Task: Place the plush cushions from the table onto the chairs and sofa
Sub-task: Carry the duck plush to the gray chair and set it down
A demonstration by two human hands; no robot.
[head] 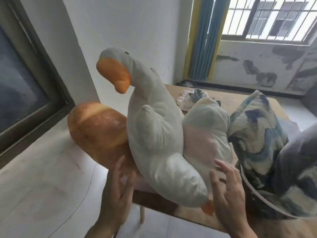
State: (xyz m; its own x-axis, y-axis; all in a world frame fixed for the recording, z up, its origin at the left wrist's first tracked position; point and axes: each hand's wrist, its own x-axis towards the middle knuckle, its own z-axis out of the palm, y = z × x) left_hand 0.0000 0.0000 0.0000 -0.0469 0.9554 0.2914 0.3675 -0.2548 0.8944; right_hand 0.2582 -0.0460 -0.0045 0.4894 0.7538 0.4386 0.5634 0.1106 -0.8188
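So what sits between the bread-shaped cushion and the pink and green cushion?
The white goose plush stands between them, in the head view.

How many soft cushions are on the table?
4: a bread cushion at left, a goose in the middle, a pastel cushion behind it, a blue patterned cushion at right. The grey shape beside it may be another.

I see 4 plush cushions crowded on the table (240, 102). A bread cushion (97, 127) is at left with a white goose (154, 134) upright against it, then a pastel cushion (205, 131) and a blue patterned cushion (257, 134) at right. My left hand (118, 191) touches the bread cushion with straight fingers. My right hand (228, 191) is spread on the pastel cushion, just beside the goose's tail.
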